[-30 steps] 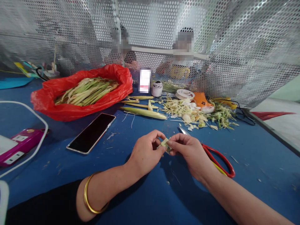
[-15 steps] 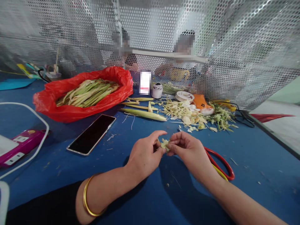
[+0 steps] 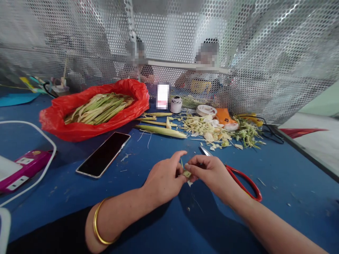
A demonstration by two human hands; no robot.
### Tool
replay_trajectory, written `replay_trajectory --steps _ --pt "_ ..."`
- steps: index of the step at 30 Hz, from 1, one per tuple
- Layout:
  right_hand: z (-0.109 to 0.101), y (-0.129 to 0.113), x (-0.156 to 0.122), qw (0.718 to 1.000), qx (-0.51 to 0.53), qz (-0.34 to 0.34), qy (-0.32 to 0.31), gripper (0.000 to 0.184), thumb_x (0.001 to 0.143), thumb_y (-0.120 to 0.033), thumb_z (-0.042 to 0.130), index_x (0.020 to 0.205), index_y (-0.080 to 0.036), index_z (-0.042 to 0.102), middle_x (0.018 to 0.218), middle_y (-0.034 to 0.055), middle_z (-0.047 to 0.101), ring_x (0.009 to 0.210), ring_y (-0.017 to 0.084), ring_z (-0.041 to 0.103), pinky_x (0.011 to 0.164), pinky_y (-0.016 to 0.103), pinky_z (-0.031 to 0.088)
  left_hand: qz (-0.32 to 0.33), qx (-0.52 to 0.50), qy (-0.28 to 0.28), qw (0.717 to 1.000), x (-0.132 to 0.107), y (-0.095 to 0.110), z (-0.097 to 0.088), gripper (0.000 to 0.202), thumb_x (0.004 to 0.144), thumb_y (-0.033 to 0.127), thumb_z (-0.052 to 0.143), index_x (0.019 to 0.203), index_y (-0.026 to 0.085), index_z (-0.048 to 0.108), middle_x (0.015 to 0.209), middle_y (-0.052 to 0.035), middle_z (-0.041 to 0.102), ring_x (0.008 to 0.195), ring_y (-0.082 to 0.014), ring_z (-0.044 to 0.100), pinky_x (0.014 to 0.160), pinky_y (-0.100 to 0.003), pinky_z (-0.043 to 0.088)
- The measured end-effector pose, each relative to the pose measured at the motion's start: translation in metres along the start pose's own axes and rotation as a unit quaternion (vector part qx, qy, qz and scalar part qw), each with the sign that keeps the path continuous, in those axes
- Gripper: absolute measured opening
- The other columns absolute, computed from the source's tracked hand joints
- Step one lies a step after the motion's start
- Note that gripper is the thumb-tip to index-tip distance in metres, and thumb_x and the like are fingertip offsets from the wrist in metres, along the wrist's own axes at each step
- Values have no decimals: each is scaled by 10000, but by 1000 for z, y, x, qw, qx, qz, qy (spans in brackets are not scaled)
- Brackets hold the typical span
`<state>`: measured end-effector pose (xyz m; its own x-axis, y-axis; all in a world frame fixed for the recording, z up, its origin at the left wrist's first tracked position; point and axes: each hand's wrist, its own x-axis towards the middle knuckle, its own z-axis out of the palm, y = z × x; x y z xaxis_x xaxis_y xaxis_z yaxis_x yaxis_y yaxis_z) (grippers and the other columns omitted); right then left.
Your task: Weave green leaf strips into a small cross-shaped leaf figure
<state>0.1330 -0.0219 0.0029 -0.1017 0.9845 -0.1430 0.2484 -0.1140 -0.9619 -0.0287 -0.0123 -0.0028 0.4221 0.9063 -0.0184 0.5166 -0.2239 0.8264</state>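
Between my two hands is a small pale-green piece of husk-like plant material (image 3: 186, 174), partly hidden by the fingers. My left hand (image 3: 165, 178) pinches it between thumb and fingers, its index finger raised. From the other side, my right hand (image 3: 209, 171) grips the same piece with thumb and fingertips. A thin green stem (image 3: 182, 163) sticks up from between the hands. Scissors with red handles (image 3: 247, 180) lie on the blue table partly under my right hand, the blade tip showing beyond it. Long green husks (image 3: 161, 131) lie beyond the hands.
A red plastic bag (image 3: 95, 130) full of long leaves stands back left. Near it lie a phone (image 3: 103, 155) and a purple power strip (image 3: 26, 165) with a white cable. Shredded scraps (image 3: 203, 127), a tape roll (image 3: 206, 110) and thread spool (image 3: 176, 104) sit before a perforated screen; people sit behind it.
The held piece has been turned: its pale frilled side faced up before, and now a flatter edge shows with a stem standing up. The scissors' blade has come more into view.
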Motion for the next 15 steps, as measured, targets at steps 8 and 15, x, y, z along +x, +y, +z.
replay_trajectory --steps 8,15 --pt "9 -2 -3 994 101 4 45 239 733 -394 686 672 -179 599 533 -23 619 511 140 623 579 274 495 -16 -226 -54 973 7 -7 1 222 797 217 570 939 162 731 837 -37 722 752 -149 638 731 -269 488" --pt "0 -4 -2 997 51 -14 56 244 749 -408 657 677 -179 612 510 -39 550 425 92 472 443 232 362 -62 -306 -49 949 6 -3 2 267 764 257 640 987 142 729 709 -25 686 541 -113 588 596 -265 502"
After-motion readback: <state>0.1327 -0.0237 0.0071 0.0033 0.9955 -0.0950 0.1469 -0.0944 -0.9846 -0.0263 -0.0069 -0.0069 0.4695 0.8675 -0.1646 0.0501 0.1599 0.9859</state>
